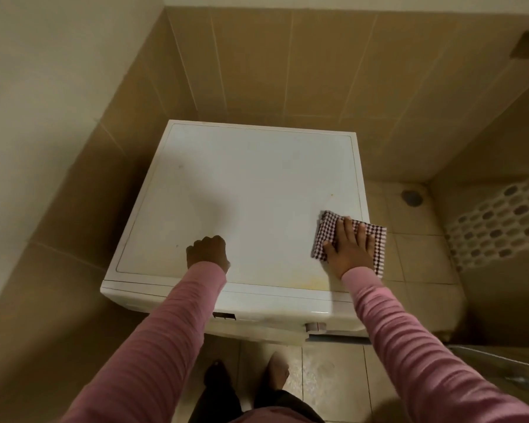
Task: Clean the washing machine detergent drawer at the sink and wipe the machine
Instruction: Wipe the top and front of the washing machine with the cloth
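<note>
The right grip (350,247) lies released and flat, fingers straight and slightly spread, pressing down on a red-and-white checked cloth (326,226). The cloth sits at the near right edge of the washing machine (257,184), partly on its white top, with its right side hanging past the edge over the floor. The left grip (208,251) is clenched into a fist, knuckles up, resting on the top near the front edge, left of the middle and well apart from the cloth. Nothing shows inside it. Both arms wear ribbed pink sleeves (171,331) that reach in from the near side.

The machine stands in a corner, its far side against a brown tiled wall (287,71) and its left side close to another tiled wall. Its top is white, with a faint yellowish stain (315,282) by the front edge between the 2 arms. On the front panel below, a round knob (315,326) shows just left of the right sleeve, and a small dark slot (224,316) sits beside the left sleeve. The front is too foreshortened to make out the detergent drawer.

To the right of the machine, the tiled floor (416,257) holds a round drain (411,198) in the far corner. A white panel with oval holes (501,221) lies along the right side. The person's 2 feet (277,370) stand on the floor just in front of the machine.
</note>
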